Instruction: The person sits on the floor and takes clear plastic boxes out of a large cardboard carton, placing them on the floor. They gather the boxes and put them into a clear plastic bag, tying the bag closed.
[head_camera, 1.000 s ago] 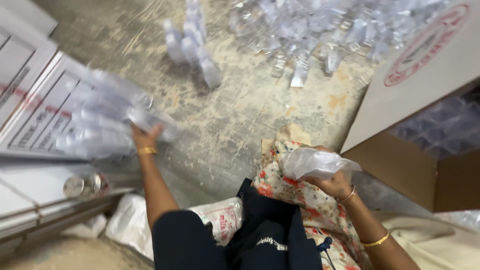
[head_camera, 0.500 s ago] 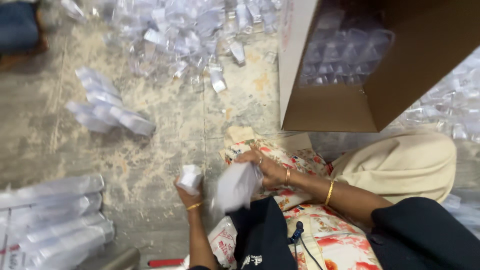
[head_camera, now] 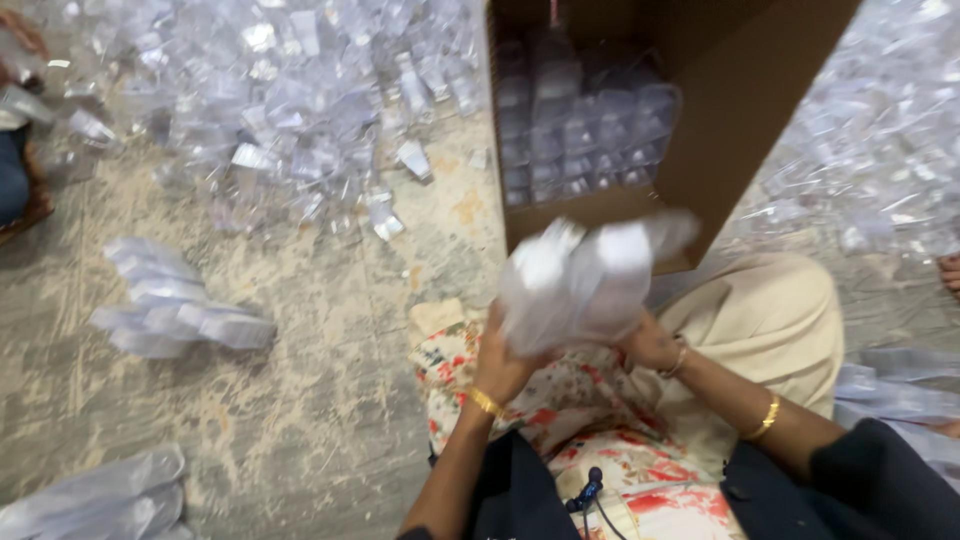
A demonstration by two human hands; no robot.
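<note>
Holding a bundle of clear plastic pieces (head_camera: pixel 585 280) up over the lap, both hands close on it from below, and I see it blurred by motion, so its exact make-up is hard to tell. The left hand (head_camera: pixel 500 365) grips the bundle's lower left side with the fingers wrapped up around it; a gold bangle (head_camera: pixel 486 402) sits on that wrist. The right hand (head_camera: pixel 650 345) clasps the lower right side, with thin bangles (head_camera: pixel 765 418) further up that arm. The bundle sits just in front of an open cardboard box (head_camera: pixel 760 120), which lies on its side and shows rows of clear plastic containers (head_camera: pixel 585 120) stacked inside.

Under the hands I see a flowered cloth (head_camera: pixel 590 420) across the lap and a beige cloth (head_camera: pixel 770 320) to the right of it. A small black microphone on a wire (head_camera: pixel 590 490) hangs at the chest.

Further out, on the rough concrete floor (head_camera: pixel 300 400), a small stack of clear plastic sleeves (head_camera: pixel 175 310) lies to the left, well apart from the hands. Another pile of sleeves (head_camera: pixel 100 500) lies at the lower left corner. A wide heap of loose clear pieces (head_camera: pixel 280 90) covers the floor at the top left, and more of them (head_camera: pixel 870 160) spread to the right of the box.
</note>
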